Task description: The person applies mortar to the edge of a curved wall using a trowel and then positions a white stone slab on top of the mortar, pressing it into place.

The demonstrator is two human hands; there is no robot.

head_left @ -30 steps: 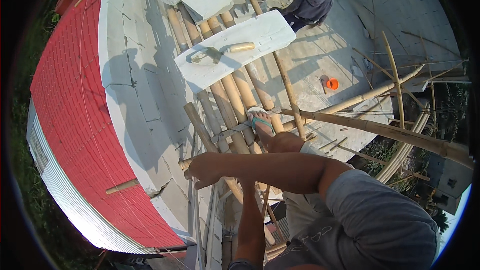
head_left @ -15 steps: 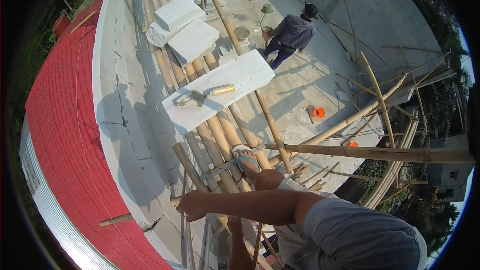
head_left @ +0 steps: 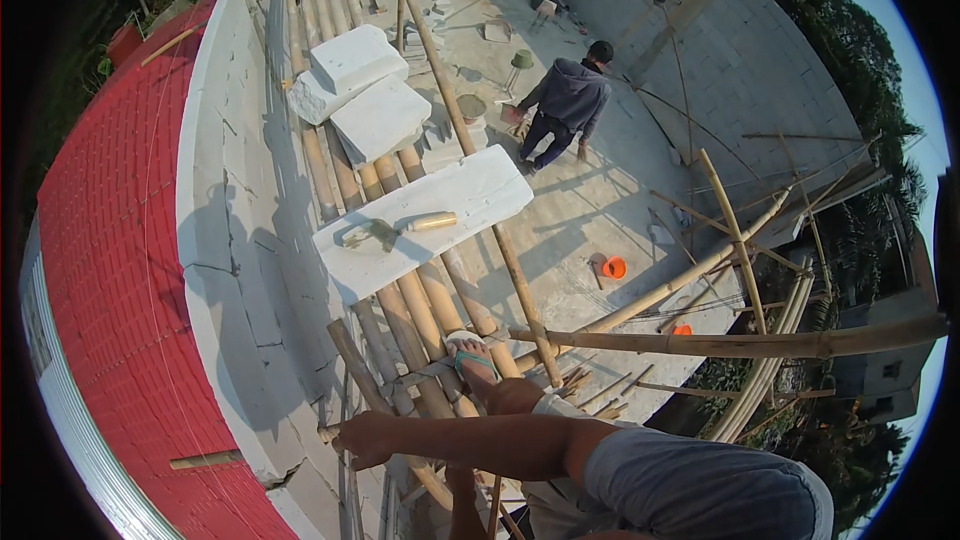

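Nearest, the left hand [head_left: 461, 481] sits mostly hidden under the right forearm [head_left: 480, 443], fingers unreadable. Left of it, the right hand [head_left: 362, 440] meets a bamboo stub [head_left: 328, 433] beside the wall [head_left: 235, 340]; can't tell whether those fingers clamp. Farther, a foot [head_left: 472, 355] on poles [head_left: 438, 290], then a white slab [head_left: 470, 180].

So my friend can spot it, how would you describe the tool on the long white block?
Find the bamboo poles beside the pale wall. Across them lies the long white block. The tool on top has a tan handle and grey blade, unlike the white blocks beyond.
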